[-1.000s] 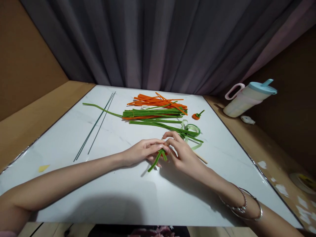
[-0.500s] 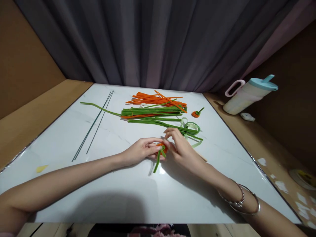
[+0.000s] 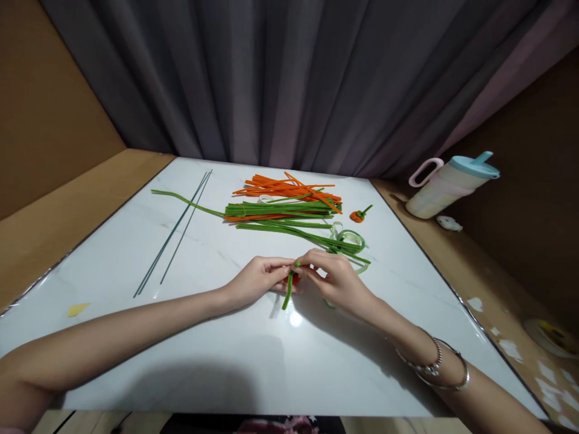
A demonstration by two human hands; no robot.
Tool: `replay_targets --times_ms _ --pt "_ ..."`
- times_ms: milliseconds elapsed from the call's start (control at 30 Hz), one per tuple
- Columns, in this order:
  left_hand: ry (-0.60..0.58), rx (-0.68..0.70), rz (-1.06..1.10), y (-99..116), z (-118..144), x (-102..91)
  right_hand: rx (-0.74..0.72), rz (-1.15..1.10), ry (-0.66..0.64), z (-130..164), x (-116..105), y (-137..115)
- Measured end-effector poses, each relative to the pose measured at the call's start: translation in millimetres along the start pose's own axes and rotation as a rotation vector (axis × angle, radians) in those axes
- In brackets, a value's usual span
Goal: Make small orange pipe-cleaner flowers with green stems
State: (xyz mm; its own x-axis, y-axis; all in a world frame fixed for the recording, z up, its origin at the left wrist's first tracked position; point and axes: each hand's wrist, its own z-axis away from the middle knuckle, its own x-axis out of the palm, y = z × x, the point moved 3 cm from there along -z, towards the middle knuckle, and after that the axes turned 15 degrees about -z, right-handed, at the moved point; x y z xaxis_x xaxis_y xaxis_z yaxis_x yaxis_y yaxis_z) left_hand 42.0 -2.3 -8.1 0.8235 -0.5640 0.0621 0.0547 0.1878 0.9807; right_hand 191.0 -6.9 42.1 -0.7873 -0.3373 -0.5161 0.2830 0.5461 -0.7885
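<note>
My left hand and my right hand meet fingertip to fingertip over the middle of the white table. Between them they pinch a short green pipe cleaner wound around a small orange piece that is mostly hidden by my fingers. The green tail hangs down toward me. Just behind my hands lies a pile of green pipe cleaners and orange pipe cleaners. A small finished orange-and-green piece sits to the right of the pile.
Thin dark green wires lie diagonally at the left. Loops of pale green ribbon lie behind my right hand. A tumbler with a blue lid lies on the wooden ledge at the right. A yellow scrap sits near the left edge.
My fingers have closed tighter over the orange piece, which is now almost covered. The green pipe cleaner's two loose ends have come together into one tail pointing toward me.
</note>
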Motion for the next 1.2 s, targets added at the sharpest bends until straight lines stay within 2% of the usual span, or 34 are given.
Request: replay_targets --times_ms 200,467,567,767,1000,1200 --pt "0.027 0.03 -0.058 -2 1 2.2 -0.014 0.015 0.036 -5 2 5" --pt "0.072 0.013 -0.014 -2 -2 1.4 0.127 -0.002 0.13 -8 4 10" --pt "0.063 -0.013 0.051 -1 -4 -1.0 0.173 -0.04 0.115 -6 6 9" --pt "0.142 -0.033 0.045 -4 -7 -5.6 0.262 -0.002 0.041 -1 11 2" --pt "0.111 -0.023 0.048 0 -2 -2.4 0.202 0.14 0.001 -1 12 -4" --pt "0.093 0.04 -0.048 4 -1 1.0 0.24 0.09 -0.027 -1 8 -3"
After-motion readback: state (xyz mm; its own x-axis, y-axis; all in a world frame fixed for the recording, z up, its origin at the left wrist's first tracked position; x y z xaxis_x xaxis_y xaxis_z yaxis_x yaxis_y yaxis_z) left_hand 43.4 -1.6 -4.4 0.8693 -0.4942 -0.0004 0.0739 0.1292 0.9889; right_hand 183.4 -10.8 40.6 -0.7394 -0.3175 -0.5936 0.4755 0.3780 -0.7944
